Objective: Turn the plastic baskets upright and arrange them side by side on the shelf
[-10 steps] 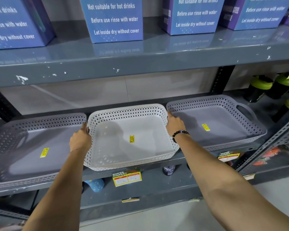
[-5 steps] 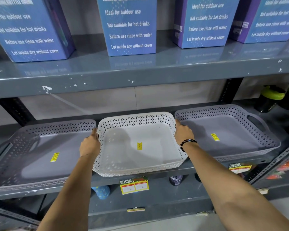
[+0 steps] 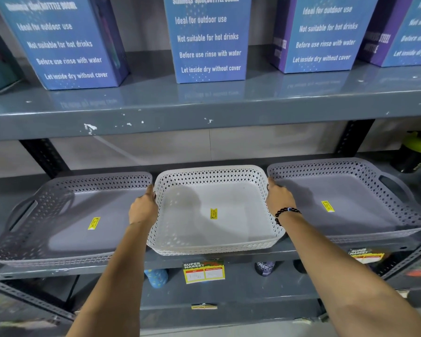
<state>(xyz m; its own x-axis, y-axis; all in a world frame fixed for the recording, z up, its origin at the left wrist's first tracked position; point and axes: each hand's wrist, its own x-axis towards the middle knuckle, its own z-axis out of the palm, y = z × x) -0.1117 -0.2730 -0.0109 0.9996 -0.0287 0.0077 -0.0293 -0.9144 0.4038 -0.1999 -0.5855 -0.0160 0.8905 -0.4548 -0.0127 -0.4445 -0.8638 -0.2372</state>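
Three shallow perforated plastic baskets stand upright side by side on the grey middle shelf point(image 3: 170, 262). The white basket point(image 3: 212, 177) is in the middle, a grey basket point(image 3: 58, 198) lies to its left and another grey basket point(image 3: 365, 176) to its right. Each has a yellow sticker on its floor. My left hand point(image 3: 142, 210) grips the white basket's left rim. My right hand point(image 3: 278, 199), with a dark bead bracelet at the wrist, grips its right rim. The fingertips are hidden between the baskets.
Blue and purple bottle boxes point(image 3: 209, 40) stand on the upper shelf point(image 3: 204, 110). Green-lidded bottles point(image 3: 416, 149) sit at the far right of the middle shelf. Price tags point(image 3: 203, 272) hang on the shelf's front edge; small bottles point(image 3: 156, 277) stand on the shelf below.
The view has tilted upward, so the shelves sit lower in frame. Both hands keep the same hold on the white basket, which stays between the grey ones.
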